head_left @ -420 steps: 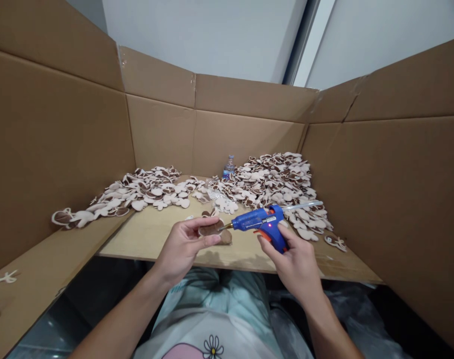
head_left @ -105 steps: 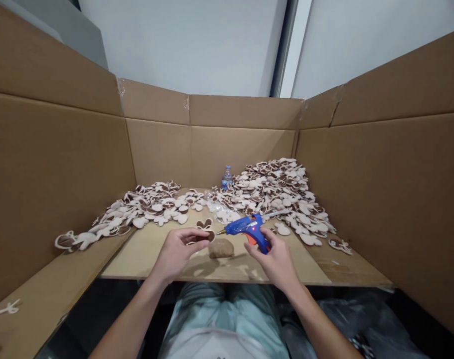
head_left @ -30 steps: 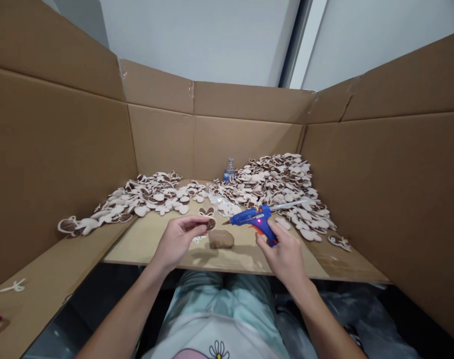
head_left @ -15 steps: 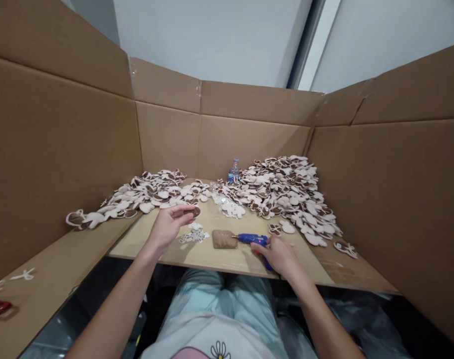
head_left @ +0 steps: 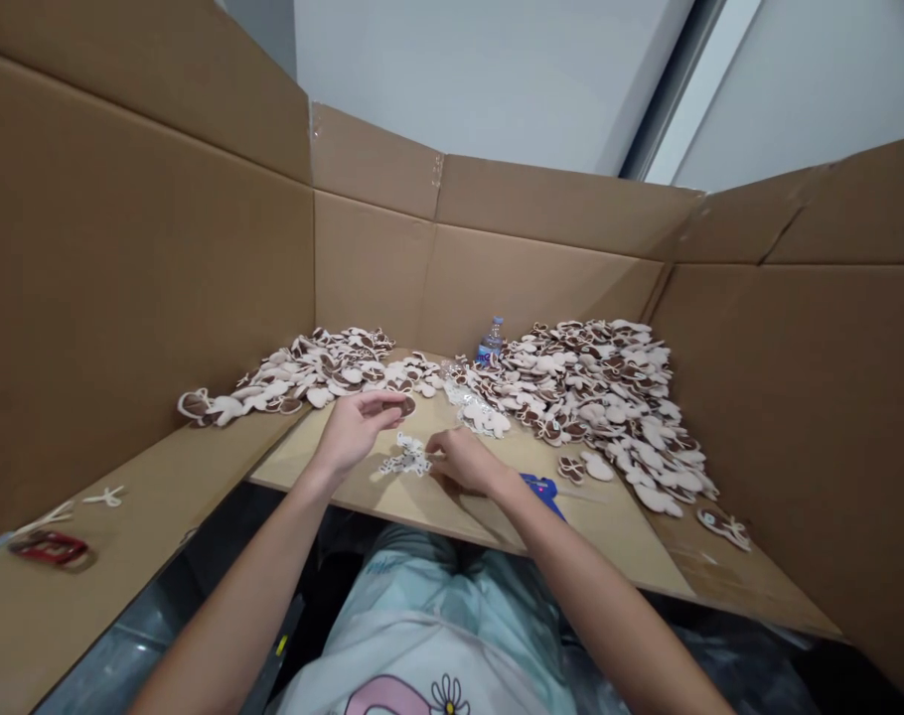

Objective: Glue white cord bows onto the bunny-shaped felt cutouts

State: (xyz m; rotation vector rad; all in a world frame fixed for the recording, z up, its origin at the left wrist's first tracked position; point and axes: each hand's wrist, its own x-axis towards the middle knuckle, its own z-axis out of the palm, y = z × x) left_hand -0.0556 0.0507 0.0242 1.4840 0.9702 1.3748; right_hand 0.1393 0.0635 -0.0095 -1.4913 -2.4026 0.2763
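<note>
Head view — how do the hands stand?

Left hand [head_left: 353,429]: grip pinching the brown piece [head_left: 408,406], above the bench [head_left: 593,536]. Right hand [head_left: 463,459]: at the white bits [head_left: 402,458] — I can't tell whether its grip pinches one.

Doing it well?

I'd take one bit singly, hold the brown piece steady, and stay clear of the glue gun [head_left: 545,494], its light glowing.

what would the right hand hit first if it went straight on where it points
Probably the small white pieces, heaped just ahead of the right hand; whether they already touch is hard to tell.
</note>
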